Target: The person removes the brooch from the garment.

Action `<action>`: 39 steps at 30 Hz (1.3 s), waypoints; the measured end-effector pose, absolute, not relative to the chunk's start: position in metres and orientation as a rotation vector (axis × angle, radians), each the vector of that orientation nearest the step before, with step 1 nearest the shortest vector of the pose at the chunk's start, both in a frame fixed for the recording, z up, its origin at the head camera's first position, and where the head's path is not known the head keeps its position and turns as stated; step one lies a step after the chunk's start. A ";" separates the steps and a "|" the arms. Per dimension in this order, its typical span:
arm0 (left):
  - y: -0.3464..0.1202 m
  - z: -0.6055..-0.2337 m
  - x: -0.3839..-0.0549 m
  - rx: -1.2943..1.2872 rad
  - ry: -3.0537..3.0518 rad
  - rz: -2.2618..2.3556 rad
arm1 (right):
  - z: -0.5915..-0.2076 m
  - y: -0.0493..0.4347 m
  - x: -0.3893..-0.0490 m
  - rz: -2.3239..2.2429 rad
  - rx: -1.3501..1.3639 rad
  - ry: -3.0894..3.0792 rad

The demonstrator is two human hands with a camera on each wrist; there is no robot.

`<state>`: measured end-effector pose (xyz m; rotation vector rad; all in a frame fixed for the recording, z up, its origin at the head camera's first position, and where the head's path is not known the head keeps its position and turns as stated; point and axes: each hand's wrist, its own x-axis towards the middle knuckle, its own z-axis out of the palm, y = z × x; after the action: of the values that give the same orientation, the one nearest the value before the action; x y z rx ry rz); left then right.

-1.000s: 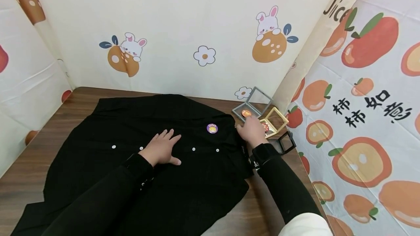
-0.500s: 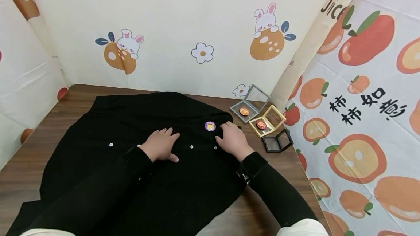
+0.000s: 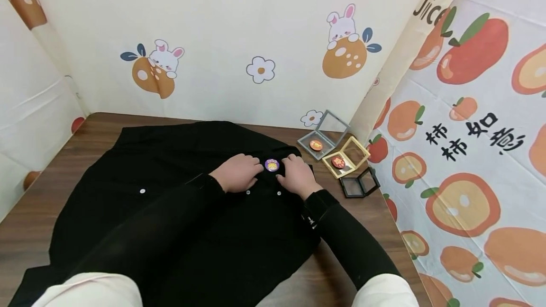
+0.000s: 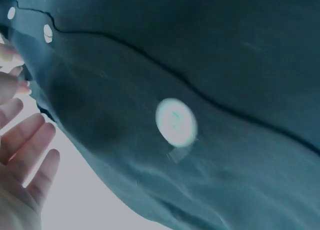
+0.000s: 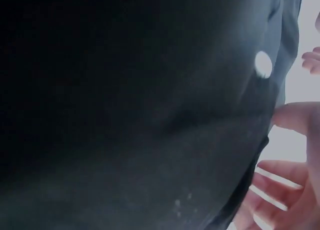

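A black button-up shirt (image 3: 192, 231) with white buttons lies spread over the wooden table. On its upper right part sits a round purple badge (image 3: 272, 165) with a yellow figure. My left hand (image 3: 238, 173) rests on the cloth just left of the badge, fingers slightly bent. On the badge's other side, my right hand (image 3: 298, 176) touches the shirt near its right edge. In the left wrist view the fingers (image 4: 31, 145) look relaxed beside the dark cloth. From the right wrist, the thumb (image 5: 292, 116) meets the fabric while the other fingers extend loosely.
Right of the shirt stand three small open cases: a grey one (image 3: 326, 148) with an orange badge, a gold one (image 3: 350, 170) with a red badge, and a black one (image 3: 352, 187). Patterned cloth walls (image 3: 213, 37) enclose the wooden table (image 3: 25, 231).
My right hand has come left from the cases onto the shirt beside the purple badge. My left hand has moved right and up, to the badge's left side.
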<state>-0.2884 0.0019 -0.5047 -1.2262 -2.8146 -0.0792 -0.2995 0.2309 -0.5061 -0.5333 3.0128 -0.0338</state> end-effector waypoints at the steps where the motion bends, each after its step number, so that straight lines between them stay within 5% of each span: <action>1: 0.006 -0.506 -0.291 -1.214 -2.816 -0.094 | -0.507 0.232 -0.303 -0.054 -0.533 2.994; 17: 0.050 -0.533 -0.308 -0.763 -3.036 -0.122 | -0.508 0.245 -0.312 -0.244 -0.550 2.825; 39: 0.080 -0.522 -0.310 -0.708 -3.090 0.074 | -0.514 0.252 -0.310 -0.286 -0.610 2.845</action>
<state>-0.3096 0.0799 -0.5219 -0.7078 -3.0896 0.0745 -0.3100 0.2523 -0.5139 -0.6095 2.8446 -0.2863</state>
